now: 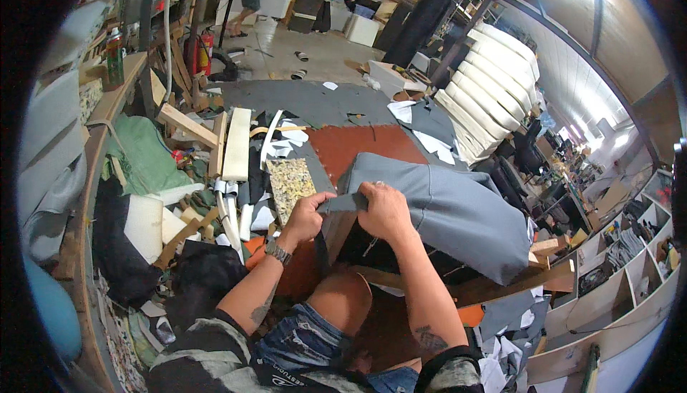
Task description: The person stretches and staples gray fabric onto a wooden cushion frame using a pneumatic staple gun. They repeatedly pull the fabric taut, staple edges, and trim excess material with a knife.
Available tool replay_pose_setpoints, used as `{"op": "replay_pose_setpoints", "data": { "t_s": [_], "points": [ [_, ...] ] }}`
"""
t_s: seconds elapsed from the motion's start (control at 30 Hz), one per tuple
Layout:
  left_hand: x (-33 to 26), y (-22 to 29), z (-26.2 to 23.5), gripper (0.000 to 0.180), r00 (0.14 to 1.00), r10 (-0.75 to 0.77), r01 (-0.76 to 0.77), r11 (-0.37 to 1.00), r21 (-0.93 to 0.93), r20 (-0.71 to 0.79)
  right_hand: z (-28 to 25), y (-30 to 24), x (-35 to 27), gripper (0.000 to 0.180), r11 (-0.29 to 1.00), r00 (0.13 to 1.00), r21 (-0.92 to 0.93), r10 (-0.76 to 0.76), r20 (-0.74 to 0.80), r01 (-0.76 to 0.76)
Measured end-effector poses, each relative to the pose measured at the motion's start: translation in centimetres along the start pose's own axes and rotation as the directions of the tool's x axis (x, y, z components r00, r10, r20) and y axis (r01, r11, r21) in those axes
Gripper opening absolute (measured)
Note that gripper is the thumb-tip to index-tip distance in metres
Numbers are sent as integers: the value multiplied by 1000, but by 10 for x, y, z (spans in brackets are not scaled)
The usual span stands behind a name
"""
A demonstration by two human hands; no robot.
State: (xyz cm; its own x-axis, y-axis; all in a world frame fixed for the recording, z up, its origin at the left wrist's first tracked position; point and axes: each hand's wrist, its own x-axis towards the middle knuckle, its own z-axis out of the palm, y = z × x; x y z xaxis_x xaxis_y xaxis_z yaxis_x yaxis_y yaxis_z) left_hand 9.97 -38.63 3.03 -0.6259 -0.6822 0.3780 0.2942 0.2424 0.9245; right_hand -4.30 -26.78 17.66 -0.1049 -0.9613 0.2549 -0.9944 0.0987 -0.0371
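A grey upholstery cover [465, 214] lies over a wooden-framed furniture piece in front of me, with a seam running across it. Its loose edge stretches out as a fabric flap [341, 204] at the near left corner. My left hand [304, 219], with a watch on the wrist, pinches the flap's left end. Closed on the same flap, my right hand [385, 210] rests against the cover's corner. Below the flap, part of the wooden frame [342, 233] shows, along with a dark opening under the cover. My bare knee [342, 300] is just beneath.
A speckled foam piece [289, 184] and a reddish-brown panel [368, 148] lie beyond my hands. Foam, fabric and wood scraps pile up on the left by a wooden ledge [84, 200]. White compartment shelving [608, 314] stands at right. A person [249, 0] is far back.
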Motion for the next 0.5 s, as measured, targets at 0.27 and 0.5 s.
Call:
{"op": "replay_pose_setpoints", "data": {
  "t_s": [0.27,0.5],
  "points": [
    [-79,15,-6,28,990,-13,45,973,-227,141,-2,-63,-72,20,998,993,54,5,117,-12],
    [-73,14,-10,22,974,139,-87,959,-268,180,-1,-71,-77,19,999,1000,41,20,-5,-19]
  ]
}}
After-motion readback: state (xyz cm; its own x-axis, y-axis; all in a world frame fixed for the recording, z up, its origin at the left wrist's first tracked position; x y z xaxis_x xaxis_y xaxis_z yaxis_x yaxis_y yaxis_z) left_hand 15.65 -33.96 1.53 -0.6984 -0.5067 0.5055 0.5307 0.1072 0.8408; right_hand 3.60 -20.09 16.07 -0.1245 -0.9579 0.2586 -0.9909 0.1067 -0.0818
